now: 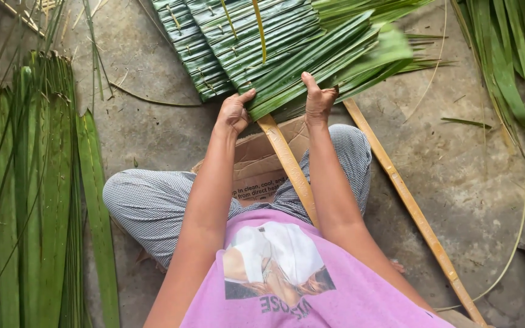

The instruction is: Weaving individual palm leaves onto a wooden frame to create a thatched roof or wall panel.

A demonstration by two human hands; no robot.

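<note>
Left hand [233, 113] grips near edge of folded green leaves [311, 67], thumb on top. Right hand [318, 100] pinches same leaves just beside it, thumb up. Leaves folded over wooden slat [288, 164]; second slat [414, 212] alongside, on concrete floor [457, 164]. Brown cardboard box [259, 167], flattened, black print, under slat, between knees. Loose leaf pile [37, 200] far left.

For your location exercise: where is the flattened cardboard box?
In the head view, the cardboard box lies centre frame on the floor, below both hands, between the person's knees, under a bamboo slat.
</note>
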